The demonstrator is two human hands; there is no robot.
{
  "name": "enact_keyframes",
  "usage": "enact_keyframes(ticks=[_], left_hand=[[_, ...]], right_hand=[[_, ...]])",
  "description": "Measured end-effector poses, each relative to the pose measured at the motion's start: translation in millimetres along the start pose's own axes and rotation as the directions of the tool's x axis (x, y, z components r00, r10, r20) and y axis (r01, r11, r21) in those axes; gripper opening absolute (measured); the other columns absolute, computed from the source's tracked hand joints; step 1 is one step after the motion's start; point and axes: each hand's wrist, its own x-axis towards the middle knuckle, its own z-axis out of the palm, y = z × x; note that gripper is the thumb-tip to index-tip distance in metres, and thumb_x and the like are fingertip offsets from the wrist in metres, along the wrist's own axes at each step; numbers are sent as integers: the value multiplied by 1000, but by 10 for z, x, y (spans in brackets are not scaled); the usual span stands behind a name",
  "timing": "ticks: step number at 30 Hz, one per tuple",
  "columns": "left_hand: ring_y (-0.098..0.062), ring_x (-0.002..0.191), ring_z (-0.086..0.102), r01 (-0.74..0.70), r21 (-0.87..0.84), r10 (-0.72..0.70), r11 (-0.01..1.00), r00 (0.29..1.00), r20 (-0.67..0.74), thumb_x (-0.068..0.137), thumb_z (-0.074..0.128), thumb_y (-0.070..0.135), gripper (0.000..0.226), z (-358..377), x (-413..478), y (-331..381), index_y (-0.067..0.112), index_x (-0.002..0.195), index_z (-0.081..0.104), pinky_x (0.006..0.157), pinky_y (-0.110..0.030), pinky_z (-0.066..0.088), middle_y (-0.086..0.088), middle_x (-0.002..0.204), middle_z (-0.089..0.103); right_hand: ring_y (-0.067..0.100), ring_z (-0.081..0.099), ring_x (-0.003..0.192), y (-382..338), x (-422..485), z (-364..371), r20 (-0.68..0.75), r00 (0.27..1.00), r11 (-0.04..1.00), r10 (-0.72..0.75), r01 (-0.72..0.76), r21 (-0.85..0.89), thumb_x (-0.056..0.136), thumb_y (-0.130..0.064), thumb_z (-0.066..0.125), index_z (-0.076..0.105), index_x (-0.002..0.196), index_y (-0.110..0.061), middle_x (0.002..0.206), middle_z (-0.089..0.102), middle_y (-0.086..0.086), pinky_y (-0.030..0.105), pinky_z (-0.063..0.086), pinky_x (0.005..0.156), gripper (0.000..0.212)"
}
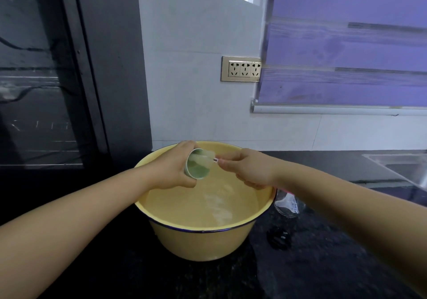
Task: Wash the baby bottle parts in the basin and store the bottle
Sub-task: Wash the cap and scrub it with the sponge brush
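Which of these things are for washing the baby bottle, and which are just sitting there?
For the job:
yellow basin
green bottle ring in the left hand
thin white stick pinched by the right hand
clear bottle

Just lying about:
wall socket
blind
sink

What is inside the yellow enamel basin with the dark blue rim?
The yellow enamel basin holds water with pale foam. The left hand, gripping a green plastic ring, and the right hand, pinching a thin white stick, hover above, hiding whatever lies beneath them.
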Motion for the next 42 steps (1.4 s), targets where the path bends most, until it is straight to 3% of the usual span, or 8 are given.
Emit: enact_keyframes(ticks=[4, 10, 13, 17, 26, 35, 39, 42], left_hand=[[-8, 100, 49, -3, 9, 3, 1000, 1000, -5, 69, 74, 17, 60, -5, 1, -2, 26, 120, 44, 76, -14, 40, 8, 112, 47], [-7, 100, 47, -10, 46, 13, 999, 998, -54, 71, 74, 15, 61, -20, -4, -4, 24, 123, 43, 74, -6, 37, 10, 112, 43], [-8, 100, 45, -25, 100, 28, 995, 999, -31, 70, 76, 13, 65, -25, -10, 20, 22, 125, 42, 72, -9, 36, 11, 113, 39], [-14, 100, 49, 19, 114, -10, 993, 997, -73, 70, 73, 14, 61, -26, 6, 17, 23, 121, 42, 74, -21, 40, 9, 112, 41], [-7, 67, 45, 245, 174, -240, 954, 970, -48, 73, 69, 56, 46, -15, -8, 38, 20, 96, 52, 55, -25, 33, 9, 77, 50], [-20, 68, 38, 173, 131, -202, 976, 944, 260, 97, 32, 51, 56, 32, 22, -32, 8, 63, 40, 66, -30, 34, -6, 83, 38], [-19, 68, 42, 155, 119, -184, 981, 939, 290, 100, 33, 43, 46, 6, 32, -20, 18, 62, 40, 64, -30, 34, -4, 79, 44], [-16, 125, 45, 166, 140, -202, 976, 928, 313, 101, 32, 40, 38, -14, 28, 1, 18, 98, 63, 98, -27, 33, 0, 134, 50]], right_hand=[[17, 55, 108, 18, 57, 80, -63, 997, 886, -53, 17, -464, 100, -39, 34, 47, 138, -27, 117, 63, -4, 30, 41, 96, 42], [23, 56, 110, -66, 19, 119, 31, 998, 815, 61, -32, -579, 99, -40, 32, 39, 142, -31, 127, 60, -1, 32, 44, 94, 44], [17, 44, 53, -77, -51, 65, 167, 978, 957, 124, -73, -282, 96, -43, 41, 50, 131, -41, 68, 54, 0, 21, 37, 48, 35], [9, 14, 41, -42, -160, -104, 296, 950, 981, 95, -140, 137, 98, -41, 44, 63, 100, -41, 52, 21, -7, 17, 12, 36, 19], [12, 29, 41, -15, -178, -407, -89, 993, 975, 77, -93, -199, 93, -47, 48, 57, 122, -42, 52, 35, -3, 20, 24, 42, 30], [22, 48, 126, -18, 16, -34, -54, 999, 389, 8, -53, -920, 97, -21, 38, 36, 142, -40, 141, 46, -6, 32, 42, 91, 48], [24, 58, 108, 66, 210, 206, 60, 993, 294, 104, 27, -955, 89, -6, 43, 57, 126, -21, 123, 59, 0, 30, 45, 70, 43], [23, 57, 93, 3, 240, 315, 92, 986, 323, 138, 42, -945, 90, -5, 45, 58, 118, -13, 109, 58, 2, 29, 38, 60, 32]])
